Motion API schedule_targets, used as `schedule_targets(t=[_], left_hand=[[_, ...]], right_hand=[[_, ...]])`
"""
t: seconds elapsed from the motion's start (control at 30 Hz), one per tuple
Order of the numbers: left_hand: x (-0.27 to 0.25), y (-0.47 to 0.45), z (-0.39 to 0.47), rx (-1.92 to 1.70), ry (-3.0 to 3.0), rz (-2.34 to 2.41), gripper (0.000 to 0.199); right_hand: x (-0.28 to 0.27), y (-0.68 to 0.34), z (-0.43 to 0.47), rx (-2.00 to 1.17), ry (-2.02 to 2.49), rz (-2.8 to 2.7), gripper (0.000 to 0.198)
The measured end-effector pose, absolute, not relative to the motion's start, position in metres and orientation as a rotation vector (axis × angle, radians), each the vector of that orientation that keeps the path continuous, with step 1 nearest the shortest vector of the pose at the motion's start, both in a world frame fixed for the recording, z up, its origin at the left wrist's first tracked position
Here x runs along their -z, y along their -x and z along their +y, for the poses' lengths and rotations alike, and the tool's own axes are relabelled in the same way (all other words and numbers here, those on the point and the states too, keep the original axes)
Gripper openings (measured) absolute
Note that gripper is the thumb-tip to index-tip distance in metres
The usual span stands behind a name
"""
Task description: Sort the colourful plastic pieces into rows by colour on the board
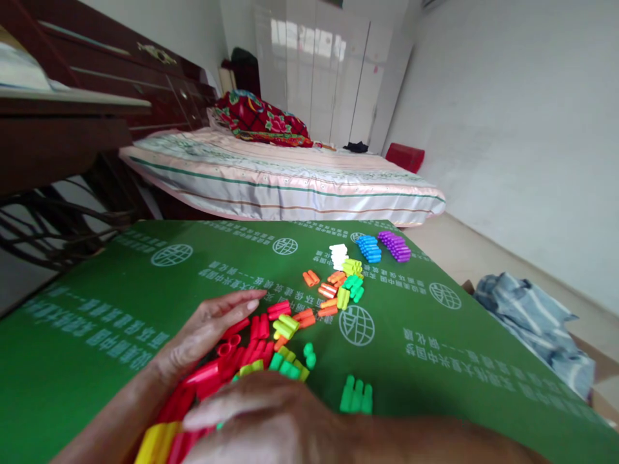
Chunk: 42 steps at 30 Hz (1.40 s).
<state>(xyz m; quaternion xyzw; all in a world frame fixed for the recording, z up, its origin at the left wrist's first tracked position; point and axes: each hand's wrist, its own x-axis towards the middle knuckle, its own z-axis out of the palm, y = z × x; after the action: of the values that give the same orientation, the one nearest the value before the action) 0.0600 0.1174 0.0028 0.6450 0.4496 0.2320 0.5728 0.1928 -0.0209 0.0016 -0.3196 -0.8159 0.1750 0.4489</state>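
My left hand (206, 328) rests along the left side of a heap of small plastic tube pieces, its fingers stretched forward and holding nothing. Beside and under that hand lie red pieces (232, 361), joined in twos and threes. My right hand (275, 412) is low over the near part of the heap, back of the hand up, blurred; its fingertips point left and what is under them is hidden. A yellow piece (157, 441) lies close by at the bottom edge. Green pieces (285, 366) and a yellow-green piece (285, 327) are mixed in ahead of the right hand.
A green three-tube piece (356, 395) lies apart at right. Farther off are orange pieces (329, 290), white pieces (338, 254), a blue group (369, 248) and a purple group (394, 246). The green printed board (411, 309) ends before a bed (290, 187). Cloth (532, 328) lies at right.
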Motion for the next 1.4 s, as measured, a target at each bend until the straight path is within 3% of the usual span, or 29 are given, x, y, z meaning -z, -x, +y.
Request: schedule_targets(t=[0.17, 0.27, 0.4, 0.87, 1.03, 1.2, 1.4], left_hand=[[0.009, -0.058, 0.123, -0.560, -1.357, 1.048, 0.071], [0.011, -0.059, 0.123, -0.577, -1.338, 1.078, 0.068], [0.005, -0.060, 0.120, -0.552, -1.311, 1.088, 0.067], [0.001, -0.077, 0.137, -0.570, -1.534, 1.093, 0.064], [-0.003, -0.081, 0.149, -0.507, -1.639, 1.081, 0.063], [-0.006, -0.085, 0.150, -0.470, -1.591, 1.090, 0.069], [0.005, -0.093, 0.161, -0.494, -1.645, 1.168, 0.072]], right_hand=[[-0.034, -0.312, 0.066, -0.227, 1.179, -1.624, 0.027], [-0.014, -0.380, 0.128, -0.443, 1.463, -1.468, 0.036], [0.021, -0.419, 0.163, -0.748, 1.558, -1.427, 0.029], [0.036, -0.320, 0.077, -1.249, 1.061, -1.434, 0.045], [0.036, -0.272, 0.041, -1.308, 0.816, -1.562, 0.041], [0.002, -0.299, 0.033, -0.928, 0.675, -1.731, 0.030], [-0.012, -0.477, 0.084, -0.155, 1.348, -1.238, 0.041]])
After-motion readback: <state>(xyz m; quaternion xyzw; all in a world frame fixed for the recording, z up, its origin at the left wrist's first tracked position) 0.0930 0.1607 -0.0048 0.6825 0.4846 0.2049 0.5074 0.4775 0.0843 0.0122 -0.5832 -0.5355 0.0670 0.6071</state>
